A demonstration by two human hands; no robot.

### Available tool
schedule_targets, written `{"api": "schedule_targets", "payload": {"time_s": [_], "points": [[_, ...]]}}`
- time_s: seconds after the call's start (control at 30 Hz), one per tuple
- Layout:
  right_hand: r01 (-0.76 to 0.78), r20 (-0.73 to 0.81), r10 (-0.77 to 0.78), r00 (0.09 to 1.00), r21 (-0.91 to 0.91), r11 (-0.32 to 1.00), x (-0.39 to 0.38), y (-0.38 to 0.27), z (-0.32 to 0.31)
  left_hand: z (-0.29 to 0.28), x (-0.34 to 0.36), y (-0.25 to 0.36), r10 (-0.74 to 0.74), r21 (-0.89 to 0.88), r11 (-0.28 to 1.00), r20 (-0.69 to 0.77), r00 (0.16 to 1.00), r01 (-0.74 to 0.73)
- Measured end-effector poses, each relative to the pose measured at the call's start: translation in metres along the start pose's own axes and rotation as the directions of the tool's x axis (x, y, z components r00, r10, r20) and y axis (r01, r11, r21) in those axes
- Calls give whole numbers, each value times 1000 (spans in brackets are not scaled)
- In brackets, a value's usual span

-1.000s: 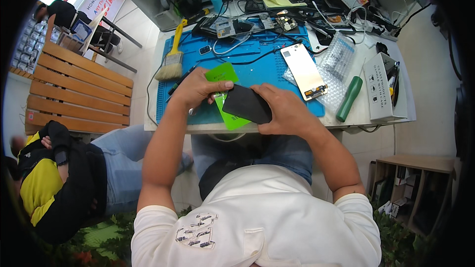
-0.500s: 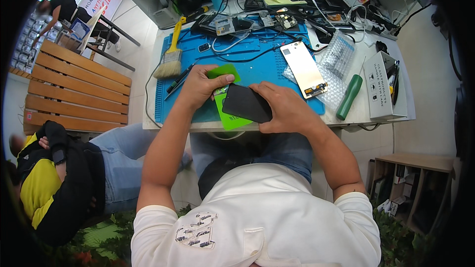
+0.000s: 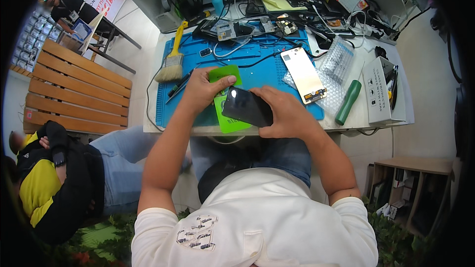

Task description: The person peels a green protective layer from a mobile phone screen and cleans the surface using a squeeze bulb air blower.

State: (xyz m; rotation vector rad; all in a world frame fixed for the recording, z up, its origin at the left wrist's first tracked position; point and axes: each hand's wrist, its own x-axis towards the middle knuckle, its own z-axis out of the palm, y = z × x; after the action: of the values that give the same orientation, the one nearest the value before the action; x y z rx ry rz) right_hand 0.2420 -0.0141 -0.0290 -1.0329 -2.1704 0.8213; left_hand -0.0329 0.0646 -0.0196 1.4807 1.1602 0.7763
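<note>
My right hand [image 3: 285,111] grips a dark smartphone [image 3: 246,107] along its right side, glossy black face up. My left hand [image 3: 205,89] pinches a bright green card [image 3: 228,122] at its upper part, thumb on top. The phone's left end overlaps the card's right edge; I cannot tell whether the two touch. Both are held over the near edge of a blue work mat [image 3: 198,117]. Right of my hands lies a loose phone screen panel [image 3: 302,71], its pale back up, resting partly on bubble wrap [image 3: 332,100].
A brush [image 3: 171,67] and a pen-like tool [image 3: 176,89] lie left of my hands. On the right are a green-handled screwdriver [image 3: 349,101] and a white box [image 3: 380,91]. Phone parts and cables crowd the back. A seated person [image 3: 64,168] is at my left, another [image 3: 79,10] farther off.
The phone has tilted slightly, and its face now shows a reflection. Both hands keep their grips. The far person at the upper left has straightened up and stretched out an arm.
</note>
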Motion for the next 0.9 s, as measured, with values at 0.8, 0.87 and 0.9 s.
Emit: {"api": "schedule_targets", "payload": {"time_s": [0.8,0.87,0.9], "points": [[-24,-70,19,997,-74,997,-4,-10,2,-43,20,2,43,-353,928,-213,976,-118],[-40,-101,34,994,-58,998,-5,-12,0,-56,46,12,112,-298,932,-299,948,-204],[-48,-115,42,992,-50,998,-5,-13,0,-63,63,20,119,-226,953,-333,936,-202]]}}
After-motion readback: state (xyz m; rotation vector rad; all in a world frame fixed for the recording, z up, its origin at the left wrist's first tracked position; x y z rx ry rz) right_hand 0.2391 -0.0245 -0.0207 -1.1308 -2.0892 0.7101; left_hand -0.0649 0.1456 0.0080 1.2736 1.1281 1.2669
